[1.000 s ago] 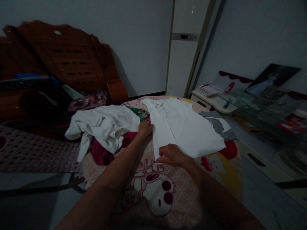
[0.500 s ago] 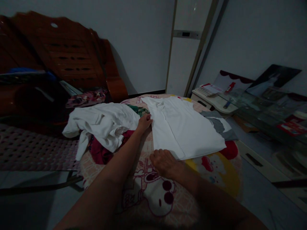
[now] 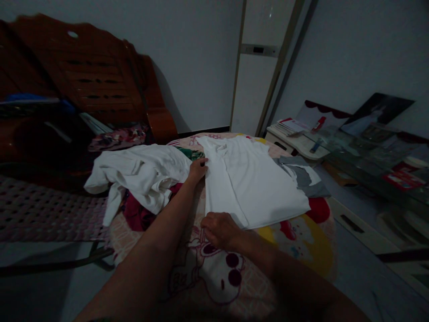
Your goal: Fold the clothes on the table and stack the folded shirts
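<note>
A white shirt (image 3: 261, 183) lies spread on the round table, one side folded inward in a long strip. My left hand (image 3: 198, 169) is closed at the shirt's left edge, pinching the fabric near its upper part. At the lower left corner of the shirt, my right hand (image 3: 219, 229) has its fingers curled together on the hem. Left of my left forearm, a crumpled white garment (image 3: 144, 172) rests on a dark red cloth (image 3: 137, 214). A folded grey and white garment (image 3: 301, 174) lies beyond the shirt's right side.
The table wears a patterned cloth (image 3: 258, 286). A wooden chair (image 3: 97, 80) with items on it stands at the back left, beside a woven seat (image 3: 53, 210). On the right are a glass-topped cabinet (image 3: 351, 152) and papers (image 3: 290, 127).
Both hands have shifted slightly left with the shirt's left edge, which now lies a little farther left. The camera view has also moved slightly.
</note>
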A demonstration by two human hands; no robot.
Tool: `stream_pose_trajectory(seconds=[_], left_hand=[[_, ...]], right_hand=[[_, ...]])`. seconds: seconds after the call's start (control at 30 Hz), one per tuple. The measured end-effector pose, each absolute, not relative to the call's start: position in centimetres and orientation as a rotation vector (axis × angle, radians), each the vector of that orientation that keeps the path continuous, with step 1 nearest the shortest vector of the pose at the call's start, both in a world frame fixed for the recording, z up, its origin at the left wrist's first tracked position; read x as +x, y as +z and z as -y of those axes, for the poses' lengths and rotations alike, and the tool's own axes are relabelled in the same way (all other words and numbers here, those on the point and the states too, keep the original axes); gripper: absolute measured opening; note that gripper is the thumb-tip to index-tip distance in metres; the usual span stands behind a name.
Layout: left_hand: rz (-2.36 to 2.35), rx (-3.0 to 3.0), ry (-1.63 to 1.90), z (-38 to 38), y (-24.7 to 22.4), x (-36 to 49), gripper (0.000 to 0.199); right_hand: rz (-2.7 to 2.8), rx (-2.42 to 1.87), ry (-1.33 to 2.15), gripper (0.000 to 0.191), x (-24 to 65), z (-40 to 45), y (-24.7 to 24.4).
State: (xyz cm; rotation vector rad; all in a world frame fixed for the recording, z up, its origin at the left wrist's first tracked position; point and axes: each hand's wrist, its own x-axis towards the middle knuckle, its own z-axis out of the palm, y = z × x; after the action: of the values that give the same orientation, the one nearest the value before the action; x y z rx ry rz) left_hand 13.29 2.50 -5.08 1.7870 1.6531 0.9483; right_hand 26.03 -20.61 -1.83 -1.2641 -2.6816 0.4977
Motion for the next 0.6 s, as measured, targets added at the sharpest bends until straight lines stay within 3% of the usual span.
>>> stream_pose_trajectory(seconds=[0.23,0.47,0.6], left_hand=[[-1.779,1.908,0.884,-1.5,-4.9,13.4,0.052],[-1.82,2.219,0.867,-0.4,-5.7,14.3,0.047],[-1.498,2.526,0.817,0.9,-6.8,15.6,0.049]], right_hand=[[2.449,-1.158,0.594,0.02,25.4,20.5,-3.5],[2.248,-1.12,0.793,0.013,26.5,19.7,-2.7],[2.089,-1.521,0.454,0.019,31.7,17.5,-0.7]])
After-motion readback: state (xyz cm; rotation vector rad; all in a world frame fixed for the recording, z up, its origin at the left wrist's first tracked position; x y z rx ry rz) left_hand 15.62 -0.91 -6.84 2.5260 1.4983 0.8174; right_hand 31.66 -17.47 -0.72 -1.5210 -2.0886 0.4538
